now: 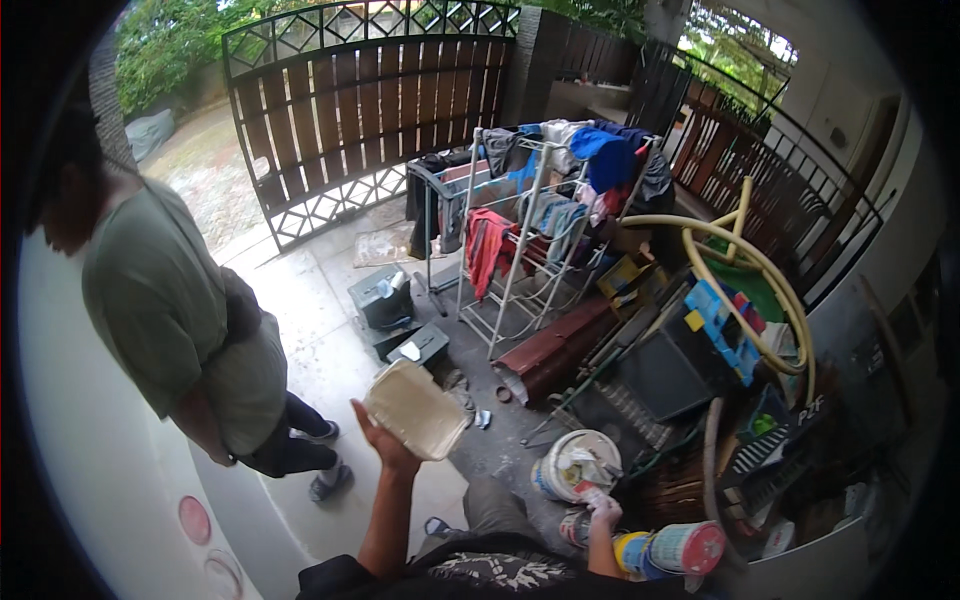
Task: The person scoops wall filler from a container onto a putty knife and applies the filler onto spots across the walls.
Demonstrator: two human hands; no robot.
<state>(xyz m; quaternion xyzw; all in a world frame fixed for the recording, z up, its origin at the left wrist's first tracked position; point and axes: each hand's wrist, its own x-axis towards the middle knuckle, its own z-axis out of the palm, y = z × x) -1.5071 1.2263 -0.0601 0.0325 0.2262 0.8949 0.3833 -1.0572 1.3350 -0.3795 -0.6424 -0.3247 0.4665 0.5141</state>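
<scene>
My left hand (393, 452) is raised in front of me and closed on the edge of a shallow cream-coloured plastic tray (415, 408), tilted so its pale inside shows. Low on the right, my right hand (604, 510), smeared with white, grips a small red tool (587, 488) at the near rim of a white bucket (545, 482). The tool's far end cannot be made out. Whitish material (585, 462) lies inside the bucket.
Beside my right forearm stands a paint pail with a red lid (703, 545). Ahead are a laundry-covered drying rack (510, 260), dark toolboxes (385, 300), a brown metal channel (550, 350) and a coiled yellow hose (745, 215). A person in a green shirt (150, 290) stands at left.
</scene>
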